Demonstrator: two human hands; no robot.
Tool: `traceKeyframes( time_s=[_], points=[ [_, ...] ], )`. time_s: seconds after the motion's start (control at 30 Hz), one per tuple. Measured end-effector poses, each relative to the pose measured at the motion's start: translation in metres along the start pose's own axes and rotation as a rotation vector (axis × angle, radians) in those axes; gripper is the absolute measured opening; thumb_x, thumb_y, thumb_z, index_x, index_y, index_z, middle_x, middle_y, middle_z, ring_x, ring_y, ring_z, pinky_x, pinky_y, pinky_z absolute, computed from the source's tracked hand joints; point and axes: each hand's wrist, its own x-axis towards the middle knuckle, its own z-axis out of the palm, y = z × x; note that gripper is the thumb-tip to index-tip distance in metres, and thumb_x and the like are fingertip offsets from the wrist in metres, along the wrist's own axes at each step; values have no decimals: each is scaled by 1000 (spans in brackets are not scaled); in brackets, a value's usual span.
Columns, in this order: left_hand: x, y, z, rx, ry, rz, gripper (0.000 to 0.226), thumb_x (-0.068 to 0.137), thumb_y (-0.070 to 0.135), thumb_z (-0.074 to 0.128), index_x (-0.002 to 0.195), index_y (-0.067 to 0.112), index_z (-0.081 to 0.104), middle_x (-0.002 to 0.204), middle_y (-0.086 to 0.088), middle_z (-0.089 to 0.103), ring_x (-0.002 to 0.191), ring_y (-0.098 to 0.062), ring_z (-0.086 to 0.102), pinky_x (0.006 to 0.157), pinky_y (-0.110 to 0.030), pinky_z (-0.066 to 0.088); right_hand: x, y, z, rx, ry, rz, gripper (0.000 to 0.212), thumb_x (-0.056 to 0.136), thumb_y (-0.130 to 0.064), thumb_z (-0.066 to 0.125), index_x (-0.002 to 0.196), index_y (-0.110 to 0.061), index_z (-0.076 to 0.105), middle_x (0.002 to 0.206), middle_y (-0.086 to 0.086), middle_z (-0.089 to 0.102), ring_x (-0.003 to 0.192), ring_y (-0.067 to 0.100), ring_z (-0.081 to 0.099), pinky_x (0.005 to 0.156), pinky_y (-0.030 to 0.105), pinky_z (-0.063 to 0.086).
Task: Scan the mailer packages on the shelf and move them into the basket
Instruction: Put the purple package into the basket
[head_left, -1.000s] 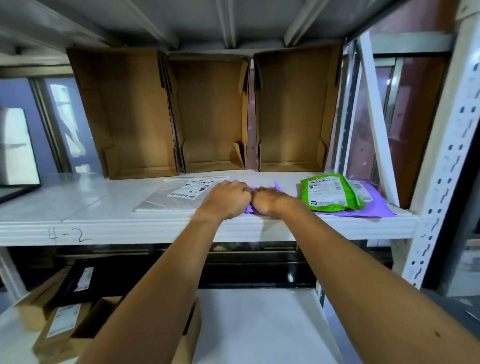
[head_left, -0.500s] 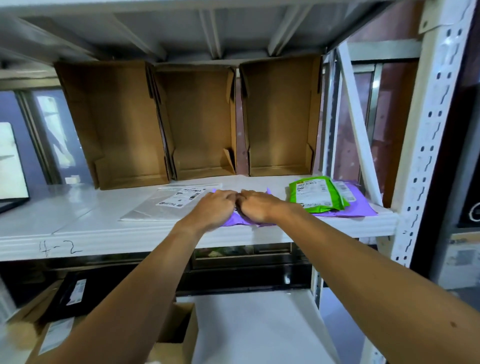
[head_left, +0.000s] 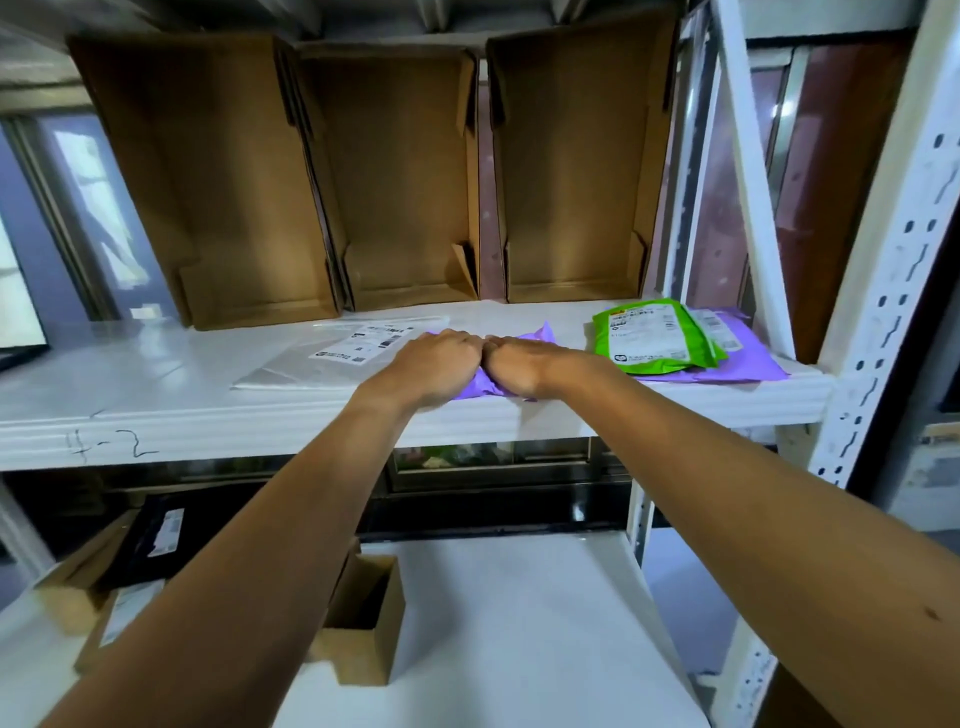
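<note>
A small purple mailer lies near the front edge of the white shelf. My left hand and my right hand sit side by side on it, fingers curled round it, hiding most of it. Left of my hands lies a clear mailer with a white label. To the right a green mailer rests on top of a larger purple mailer. No basket is in view.
Three open cardboard boxes stand on end along the back of the shelf. A white perforated upright bounds the right side. Below is a lower white shelf with small cardboard boxes and a black package at the left.
Both hands stay together on the small purple mailer and have drawn it slightly toward the shelf's front edge. The camera has shifted.
</note>
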Motion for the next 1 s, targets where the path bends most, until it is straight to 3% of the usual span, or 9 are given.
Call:
traceKeyframes(
  time_s=[0.4,0.53,0.63,0.73,0.8,1.0],
  points=[
    [-2,-2,3,-54,20,-14,38,106,11,30,134,11,56,138,-15,57,125,-32,51,104,-43,41,-2,-2,2,53,3,11,47,107,-32,19,148,-23,41,150,6,46,128,26,47,107,39,37],
    [-2,-4,7,-117,49,-61,40,103,7,32,133,11,57,136,-17,58,124,-34,51,103,-44,41,-5,-2,2,19,43,53,48,107,-31,18,151,-24,37,152,6,44,127,28,48,100,40,41],
    [0,-12,7,-272,97,-147,43,99,11,33,128,13,64,135,-13,60,125,-33,52,104,-43,43,-10,-2,5,35,130,58,48,104,-30,19,143,-18,45,147,11,47,129,33,47,99,42,39],
    [-3,-23,4,-567,217,-355,46,87,28,37,115,27,73,130,2,66,124,-24,55,108,-40,42,-15,1,9,65,406,74,41,102,-27,32,126,-5,57,133,18,55,124,36,50,101,41,39],
    [-8,-21,4,-706,298,-465,38,85,27,44,107,30,75,120,4,70,117,-24,58,105,-40,46,-20,6,10,84,535,148,45,99,-31,41,131,-3,53,135,18,55,124,36,49,100,40,40],
    [-6,-18,7,-697,226,-520,40,93,34,53,130,26,65,133,0,64,124,-25,55,108,-41,43,-25,6,11,115,501,233,64,97,-39,47,147,-2,33,151,17,38,133,38,41,104,43,39]
  ],
)
